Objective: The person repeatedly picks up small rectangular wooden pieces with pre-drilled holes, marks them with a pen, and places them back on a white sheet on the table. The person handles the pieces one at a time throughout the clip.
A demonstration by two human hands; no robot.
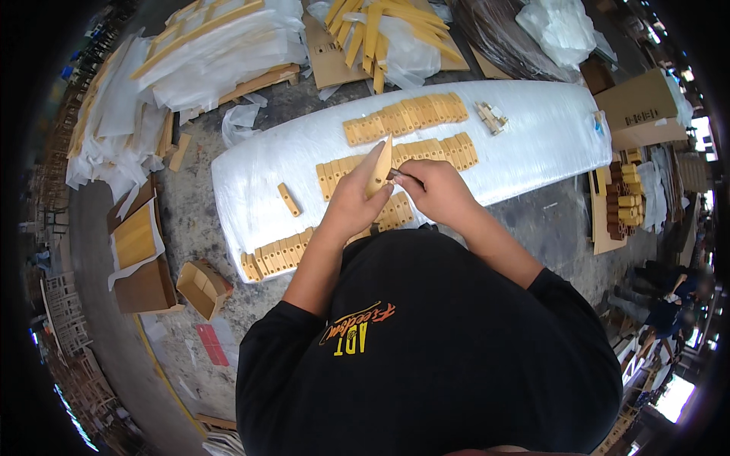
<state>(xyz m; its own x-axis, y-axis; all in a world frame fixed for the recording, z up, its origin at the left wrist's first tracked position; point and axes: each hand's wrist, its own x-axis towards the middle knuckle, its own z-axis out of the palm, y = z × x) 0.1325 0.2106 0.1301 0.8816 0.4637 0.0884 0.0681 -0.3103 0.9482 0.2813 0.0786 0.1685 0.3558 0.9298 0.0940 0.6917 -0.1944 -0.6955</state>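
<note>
My left hand [351,201] is wrapped round a pale wooden piece [382,169] with a pointed upper end and a dark hole in its face. My right hand [436,188] pinches a small dark object [395,174] against that piece, close to the hole; its exact kind is too small to tell. Beneath and around my hands, rows of short drilled wooden blocks [407,115] lie on a plastic-wrapped work surface [262,178]. One single wooden block [289,200] lies apart to the left. The nearest row [277,254] is partly hidden by my left arm.
A small cluster of hardware [491,119] lies on the wrapped surface at the far right. An open carton [204,289] stands on the floor to the left. Wrapped frames [220,64], yellow wooden strips [372,34] and a large cardboard box [642,110] surround the surface. People [669,311] are at the right.
</note>
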